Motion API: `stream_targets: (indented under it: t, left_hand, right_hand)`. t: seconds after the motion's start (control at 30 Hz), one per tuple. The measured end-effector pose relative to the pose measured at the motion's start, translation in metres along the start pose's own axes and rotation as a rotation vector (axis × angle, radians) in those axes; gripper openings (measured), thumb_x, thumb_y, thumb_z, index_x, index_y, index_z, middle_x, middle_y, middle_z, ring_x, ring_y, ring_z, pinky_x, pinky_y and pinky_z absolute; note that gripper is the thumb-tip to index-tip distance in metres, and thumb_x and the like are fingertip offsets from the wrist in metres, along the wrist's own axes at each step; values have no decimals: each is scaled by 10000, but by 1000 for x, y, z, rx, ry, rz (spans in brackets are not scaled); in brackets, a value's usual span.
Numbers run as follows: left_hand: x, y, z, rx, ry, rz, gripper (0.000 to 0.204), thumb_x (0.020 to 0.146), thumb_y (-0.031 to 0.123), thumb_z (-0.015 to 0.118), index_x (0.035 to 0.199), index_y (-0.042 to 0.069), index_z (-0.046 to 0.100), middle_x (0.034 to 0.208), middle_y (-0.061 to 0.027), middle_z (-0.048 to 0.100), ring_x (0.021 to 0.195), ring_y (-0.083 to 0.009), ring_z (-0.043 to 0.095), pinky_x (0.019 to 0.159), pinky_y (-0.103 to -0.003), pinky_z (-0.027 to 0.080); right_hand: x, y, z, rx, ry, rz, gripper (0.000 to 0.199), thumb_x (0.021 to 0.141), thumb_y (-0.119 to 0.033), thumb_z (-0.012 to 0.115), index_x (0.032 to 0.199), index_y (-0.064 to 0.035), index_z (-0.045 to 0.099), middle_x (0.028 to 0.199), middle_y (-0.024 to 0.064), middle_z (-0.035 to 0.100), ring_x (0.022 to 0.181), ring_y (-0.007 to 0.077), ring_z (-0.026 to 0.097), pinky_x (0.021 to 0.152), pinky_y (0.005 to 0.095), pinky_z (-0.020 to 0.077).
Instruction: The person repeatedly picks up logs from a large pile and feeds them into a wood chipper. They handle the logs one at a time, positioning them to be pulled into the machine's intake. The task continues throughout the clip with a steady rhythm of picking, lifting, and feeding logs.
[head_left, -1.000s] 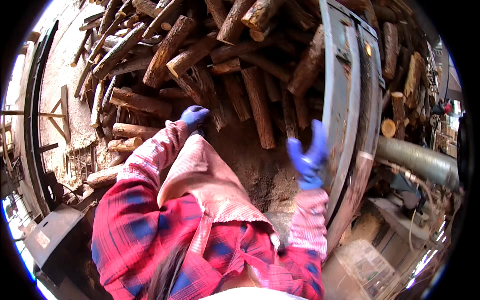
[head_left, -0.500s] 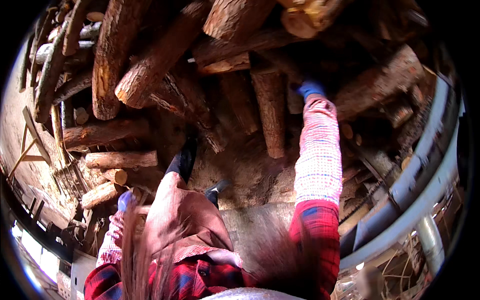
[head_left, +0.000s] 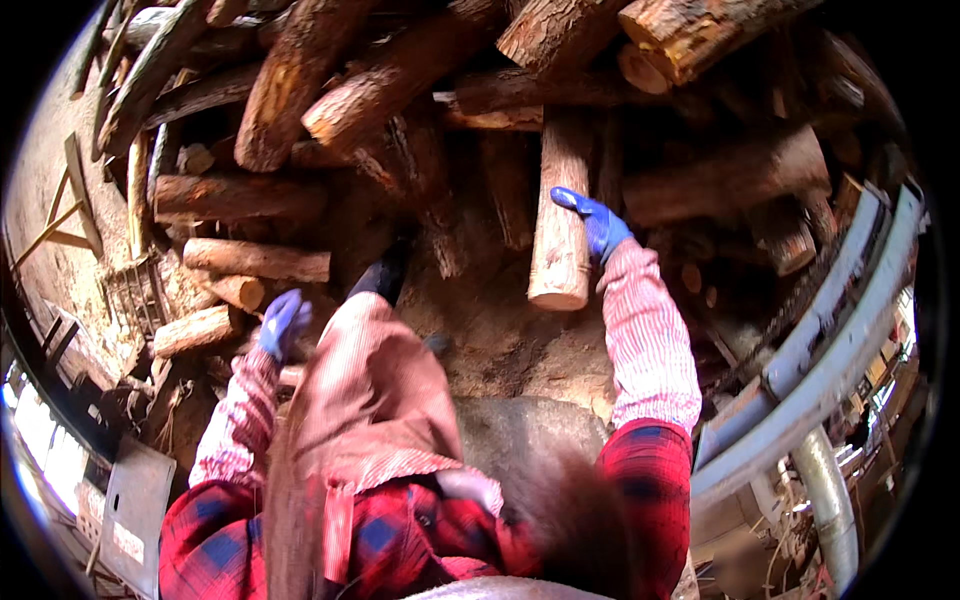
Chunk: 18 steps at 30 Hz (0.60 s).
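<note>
In a blue glove, my right hand (head_left: 597, 222) grips a barked log (head_left: 562, 215) from its right side. The thumb lies over the log's top, and the other fingers are partly hidden along its side. The log points away from me, with its pale cut end toward me and its far end among the pile. My left hand (head_left: 284, 322), also blue-gloved, hovers beside my left knee, its fingers loosely apart with nothing seen in them. Close to it are a short log (head_left: 257, 260) and a smaller cut piece (head_left: 196, 331).
Large logs (head_left: 400, 80) are heaped across the far side, some jutting toward me. A thick log (head_left: 735, 180) lies at the right. A curved grey metal rail (head_left: 835, 385) bounds the right, and a fork-like tool (head_left: 135, 300) stands at the left.
My right hand has come from deeper in the pile onto the log, which now looks raised and brighter. My left hand has moved slightly forward and right. The view has shifted.
</note>
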<state>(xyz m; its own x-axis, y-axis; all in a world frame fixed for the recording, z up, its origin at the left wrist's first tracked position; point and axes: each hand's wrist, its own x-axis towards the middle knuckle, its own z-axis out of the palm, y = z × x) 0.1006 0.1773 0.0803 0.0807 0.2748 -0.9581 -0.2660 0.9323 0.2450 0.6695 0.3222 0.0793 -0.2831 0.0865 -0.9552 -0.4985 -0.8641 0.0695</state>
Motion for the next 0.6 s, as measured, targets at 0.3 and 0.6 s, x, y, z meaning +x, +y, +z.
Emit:
stream_targets:
  t: [0.3,0.6]
  left_hand:
    - [-99,-56,251,-77,-569,-27,430,883,365,639,1185,67,571,1030,-90,657,884,-187,634,800,-328,503]
    - [-358,-155,461,75,-1055,846,479,847,316,680,1179,-7,556,1051,-105,628,963,-191,600,883,-320,468]
  right_hand:
    - [-213,293,23,-58,42,-547,460,744,-308,768,1070,-24,611,875,63,641,764,173,628,741,318,534]
    - [-406,422,-12,-376,660,-1398,779,756,-246,751,1390,-40,347,1323,123,469,1171,226,480,1011,356,394]
